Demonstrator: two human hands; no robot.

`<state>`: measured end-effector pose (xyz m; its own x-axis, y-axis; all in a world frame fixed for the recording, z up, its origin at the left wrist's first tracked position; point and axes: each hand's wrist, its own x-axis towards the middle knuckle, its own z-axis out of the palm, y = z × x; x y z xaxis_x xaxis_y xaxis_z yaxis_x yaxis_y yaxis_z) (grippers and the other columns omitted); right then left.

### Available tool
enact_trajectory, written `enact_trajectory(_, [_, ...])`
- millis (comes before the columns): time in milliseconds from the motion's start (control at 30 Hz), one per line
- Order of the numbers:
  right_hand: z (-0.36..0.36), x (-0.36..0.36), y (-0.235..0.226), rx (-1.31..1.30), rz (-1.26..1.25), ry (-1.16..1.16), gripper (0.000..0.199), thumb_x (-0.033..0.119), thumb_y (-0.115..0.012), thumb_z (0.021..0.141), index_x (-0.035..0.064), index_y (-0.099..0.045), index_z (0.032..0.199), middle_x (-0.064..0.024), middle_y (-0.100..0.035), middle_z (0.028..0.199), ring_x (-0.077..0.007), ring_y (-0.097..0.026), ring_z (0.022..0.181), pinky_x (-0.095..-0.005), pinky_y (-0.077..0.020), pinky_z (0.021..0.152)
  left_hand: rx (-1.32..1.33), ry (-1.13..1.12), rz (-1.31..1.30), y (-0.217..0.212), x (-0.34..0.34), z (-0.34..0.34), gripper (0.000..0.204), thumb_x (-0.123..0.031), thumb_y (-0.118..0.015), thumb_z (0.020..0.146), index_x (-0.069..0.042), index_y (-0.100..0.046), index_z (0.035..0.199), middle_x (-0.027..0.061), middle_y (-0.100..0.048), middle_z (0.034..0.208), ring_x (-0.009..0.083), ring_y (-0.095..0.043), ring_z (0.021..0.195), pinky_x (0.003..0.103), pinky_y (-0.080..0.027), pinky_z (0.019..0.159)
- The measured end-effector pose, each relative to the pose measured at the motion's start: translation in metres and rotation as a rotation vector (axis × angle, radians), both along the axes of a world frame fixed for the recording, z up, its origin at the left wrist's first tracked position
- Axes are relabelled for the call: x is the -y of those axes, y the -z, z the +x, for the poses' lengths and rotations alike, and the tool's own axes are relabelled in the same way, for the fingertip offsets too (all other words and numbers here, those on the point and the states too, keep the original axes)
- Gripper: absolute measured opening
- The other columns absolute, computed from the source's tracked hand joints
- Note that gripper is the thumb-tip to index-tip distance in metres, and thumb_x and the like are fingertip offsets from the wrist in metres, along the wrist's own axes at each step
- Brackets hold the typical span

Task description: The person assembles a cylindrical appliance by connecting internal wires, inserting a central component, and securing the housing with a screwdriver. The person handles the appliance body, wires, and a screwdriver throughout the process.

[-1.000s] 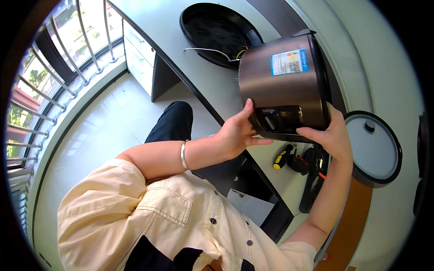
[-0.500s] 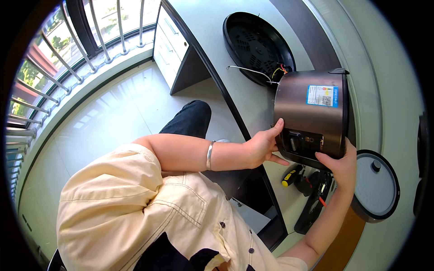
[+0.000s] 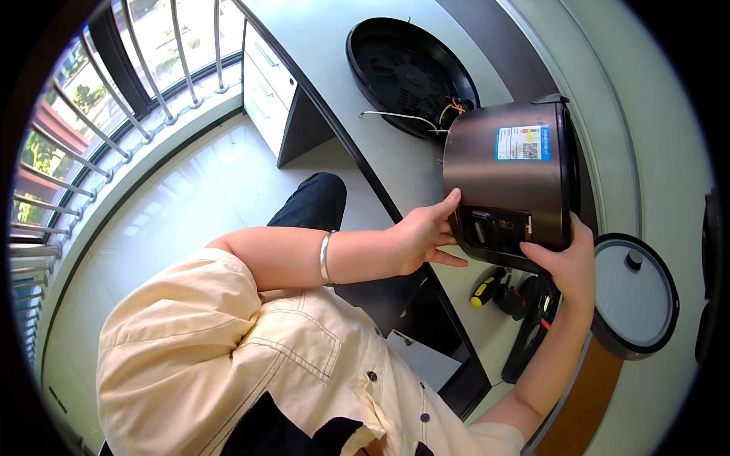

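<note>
A brown metallic rice cooker body (image 3: 498, 178) lies tilted on its side between my hands, its control panel turned toward me. My left hand (image 3: 430, 235) grips its left end, thumb on the shell and the other fingers partly under it. At the right end my right hand (image 3: 566, 262) holds the rim, with the thumb over the panel's corner. Beyond the cooker rests a round black base (image 3: 411, 72) with vent slots. Coloured wires (image 3: 454, 108) and a white cable (image 3: 399, 115) run between the base and the cooker's left end.
A screwdriver with a yellow and black handle (image 3: 487, 287) and other dark tools (image 3: 525, 304) lie on the table nearer me. To the right is a round lid (image 3: 635, 296) with a grey inner face. A white drawer unit (image 3: 266, 91) stands under the table at the left.
The cooker, both hands and the surroundings appear shifted a little to the left and up in the view. My grip on the cooker is the same.
</note>
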<state>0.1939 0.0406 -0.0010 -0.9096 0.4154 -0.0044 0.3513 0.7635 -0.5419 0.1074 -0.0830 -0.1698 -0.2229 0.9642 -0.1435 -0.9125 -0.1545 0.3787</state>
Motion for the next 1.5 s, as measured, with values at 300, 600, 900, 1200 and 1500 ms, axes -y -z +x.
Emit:
enact_trajectory(300, [0.000, -0.003, -0.001, 0.031, 0.039, 0.017, 0.038, 0.007, -0.072, 0.057, -0.0028, -0.059, 0.091, -0.0093, -0.064, 0.080, -0.0150, -0.061, 0.072, -0.0271, -0.0483, 0.069, -0.017, -0.017, 0.039, 0.004, 0.001, -0.004, 0.055, -0.049, -0.031, 0.095, -0.007, -0.038, 0.130, 0.0141, -0.046, 0.128, 0.0299, -0.040, 0.124, 0.045, -0.038, 0.099])
enact_trajectory(600, [0.002, -0.004, -0.002, 0.050, -0.002, 0.020, 0.040, 0.009, -0.072, 0.058, -0.0021, -0.058, 0.095, -0.0074, -0.062, 0.084, -0.0128, -0.058, 0.075, -0.0254, -0.0469, 0.070, 0.032, -0.043, 0.025, -0.003, 0.001, -0.006, 0.048, -0.042, -0.034, 0.096, -0.005, -0.042, 0.126, 0.0139, -0.051, 0.121, 0.0258, -0.048, 0.115, 0.039, -0.043, 0.097])
enact_trajectory(900, [0.007, -0.003, 0.003, -0.078, 0.091, -0.030, 0.047, 0.010, -0.074, 0.062, -0.0031, -0.055, 0.103, -0.0148, -0.065, 0.087, -0.0212, -0.063, 0.078, -0.0304, -0.0492, 0.074, 0.084, -0.022, 0.039, 0.000, -0.001, -0.006, 0.046, -0.043, -0.040, 0.094, -0.008, -0.046, 0.124, 0.0106, -0.055, 0.117, 0.0241, -0.051, 0.111, 0.038, -0.045, 0.094])
enact_trajectory(1200, [0.025, -0.005, 0.020, -0.317, 0.226, 0.054, 0.059, 0.021, -0.082, 0.062, -0.0026, -0.054, 0.108, -0.0170, -0.064, 0.093, -0.0241, -0.064, 0.083, -0.0312, -0.0497, 0.076, 0.069, -0.006, 0.014, -0.002, -0.004, -0.008, 0.049, -0.045, -0.039, 0.094, -0.009, -0.044, 0.125, 0.0111, -0.052, 0.121, 0.0256, -0.050, 0.113, 0.039, -0.045, 0.093])
enact_trajectory(1500, [0.039, -0.016, 0.037, -0.424, 0.587, -0.098, 0.060, 0.022, -0.076, 0.067, -0.0040, -0.050, 0.114, -0.0178, -0.057, 0.114, -0.0344, -0.055, 0.104, -0.0398, -0.0418, 0.088, 0.044, 0.002, -0.046, 0.001, -0.005, -0.015, 0.047, -0.043, -0.039, 0.094, -0.007, -0.045, 0.123, 0.0120, -0.054, 0.115, 0.0234, -0.052, 0.106, 0.037, -0.044, 0.090])
